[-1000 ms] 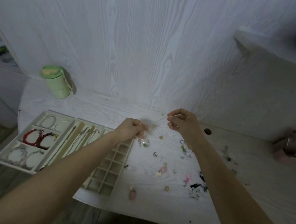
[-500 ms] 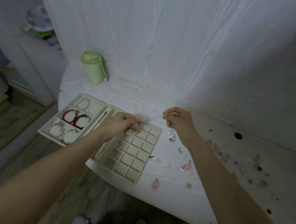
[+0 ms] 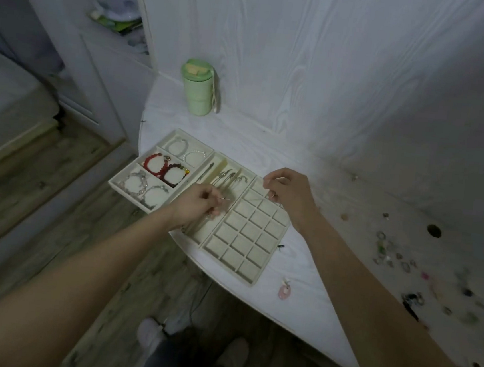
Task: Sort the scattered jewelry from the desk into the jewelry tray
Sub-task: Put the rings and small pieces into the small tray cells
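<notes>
Two hands point(image 3: 199, 208), one jewelry tray point(image 3: 227, 268), one green cup point(image 3: 198, 89), two red bracelets point(image 3: 164, 167).

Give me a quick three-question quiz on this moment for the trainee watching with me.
1. True or false: both the left hand and the right hand are over the jewelry tray.
2. Which tray section holds the red bracelets: A, the left one; B, the grid of small squares?
3. What lies on the desk just right of the tray's near corner?

Key: 1 true; 2 A; 3 a pink pendant.
</notes>
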{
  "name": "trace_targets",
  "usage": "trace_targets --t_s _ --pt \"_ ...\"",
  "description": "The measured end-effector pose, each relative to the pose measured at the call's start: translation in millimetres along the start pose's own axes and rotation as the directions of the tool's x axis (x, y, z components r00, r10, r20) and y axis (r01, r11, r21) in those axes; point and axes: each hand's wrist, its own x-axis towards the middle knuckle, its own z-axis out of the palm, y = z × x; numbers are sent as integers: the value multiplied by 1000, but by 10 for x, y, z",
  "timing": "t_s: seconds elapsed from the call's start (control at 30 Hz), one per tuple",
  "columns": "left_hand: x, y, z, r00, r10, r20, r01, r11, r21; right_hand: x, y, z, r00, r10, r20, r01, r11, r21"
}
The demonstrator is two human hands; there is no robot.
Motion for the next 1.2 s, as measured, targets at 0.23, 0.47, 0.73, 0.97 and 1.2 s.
trace_targets --t_s 0.23,0.47,0.73,0.97,1.2 --pt "-10 -113 -90 999 -41 22 40 997 71 -17 40 155 998 4 62 -3 1000 -20" --pt "-12 -264 -22 969 -207 136 180 966 183 19 61 302 992 48 117 -43 998 -42" --pt "29 -300 27 964 -223 146 182 951 249 120 74 370 988 61 141 -52 996 -67" --pt "64 -258 15 975 -119 189 67 963 261 207 74 379 987 66 146 -56 996 -68" --pt "118 -145 10 981 -67 180 5 946 325 283 52 393 987 69 148 -55 994 -98"
